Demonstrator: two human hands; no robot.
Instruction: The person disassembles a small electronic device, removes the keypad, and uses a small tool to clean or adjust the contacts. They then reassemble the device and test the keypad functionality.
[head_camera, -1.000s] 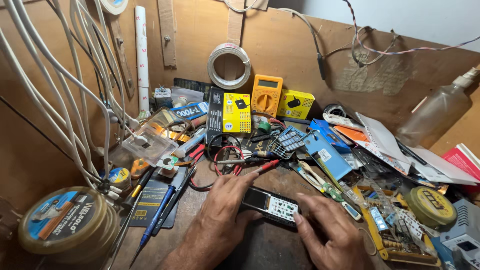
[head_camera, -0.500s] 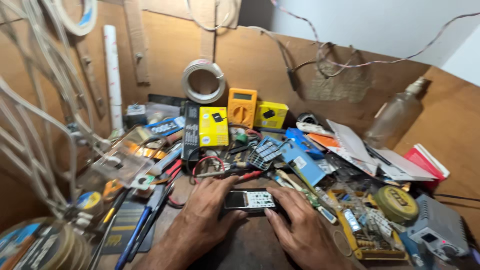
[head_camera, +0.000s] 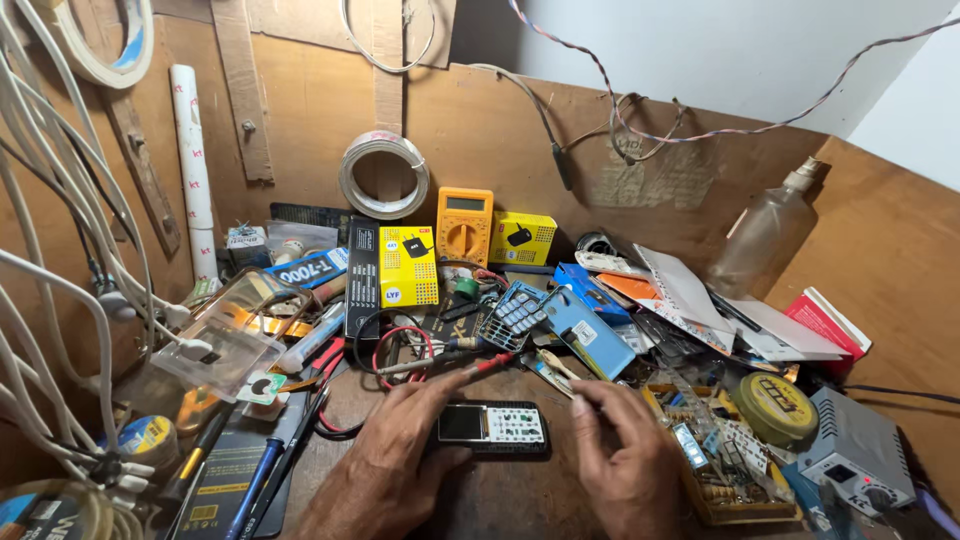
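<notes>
Left hand (head_camera: 400, 450) lies on the wooden workbench (head_camera: 500, 500), fingers curled loosely round the left end of a small black keypad phone (head_camera: 492, 428), steadying it. Right hand (head_camera: 625, 455), just right of the phone, has its fingertips pinched together; what they hold is too small to tell. Farther off stand a yellow multimeter (head_camera: 464, 224) and a red probe (head_camera: 480, 366)

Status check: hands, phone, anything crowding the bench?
Left hand rests on the keypad phone, gripping its left end. Right hand beside its right end, fingertips pinched, apart. Red probe and wires lie just behind.
</notes>
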